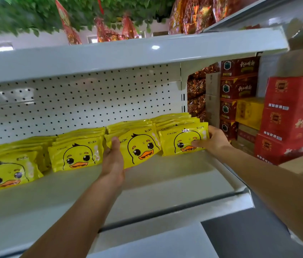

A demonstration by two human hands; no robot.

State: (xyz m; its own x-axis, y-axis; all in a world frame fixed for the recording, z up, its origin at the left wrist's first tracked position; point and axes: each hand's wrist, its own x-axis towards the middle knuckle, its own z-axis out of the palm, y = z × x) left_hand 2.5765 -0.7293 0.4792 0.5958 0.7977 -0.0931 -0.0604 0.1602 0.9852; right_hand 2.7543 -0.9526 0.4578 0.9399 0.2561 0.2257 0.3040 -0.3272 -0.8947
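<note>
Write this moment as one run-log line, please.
left hand: holds tilted duck pack | right hand: grips rightmost duck pack | site: white shelf

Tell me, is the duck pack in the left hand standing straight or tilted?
Tilted: the duck pack in the left hand slants, right corner raised, steeper than the neighbouring pack.

Yellow packs (141,146) with black-outlined duck face, orange beak; white perforated shelf back (91,101); red cartons (292,116).

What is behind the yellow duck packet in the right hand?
Behind the yellow duck packet, a row of more flat yellow packets, only top edges showing, then the white perforated back panel. Their fronts are covered.
</note>
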